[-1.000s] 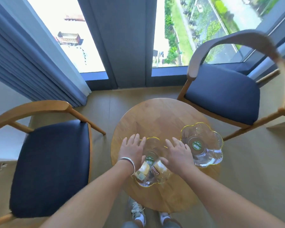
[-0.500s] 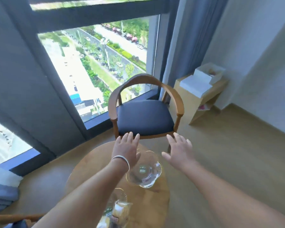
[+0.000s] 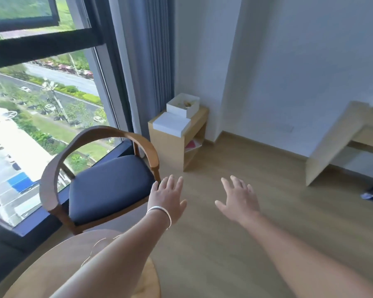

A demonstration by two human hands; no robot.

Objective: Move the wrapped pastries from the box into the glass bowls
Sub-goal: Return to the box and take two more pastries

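Floorboards (image 3: 235, 244) of pale wood fill most of the view, with a window (image 3: 41, 104) on the left and a grey curtain (image 3: 146, 61) beside it. At bottom left a round wooden desk (image 3: 41, 265) shows, partly hidden by the left forearm; a faint glass rim shows on it. Behind it stands an armchair (image 3: 110, 181) with a dark blue seat. A small wooden side cabinet (image 3: 172, 147) stands in the corner, well apart from both hands. On its top sit a white lid (image 3: 171, 124) and, just behind it, the open white box (image 3: 182, 107), with something yellowish inside, too blurred to tell. Left hand (image 3: 167, 197), with a silver bracelet (image 3: 159, 211) on the wrist, and right hand (image 3: 238, 200) hover over the floor, fingers spread wide, holding nothing.
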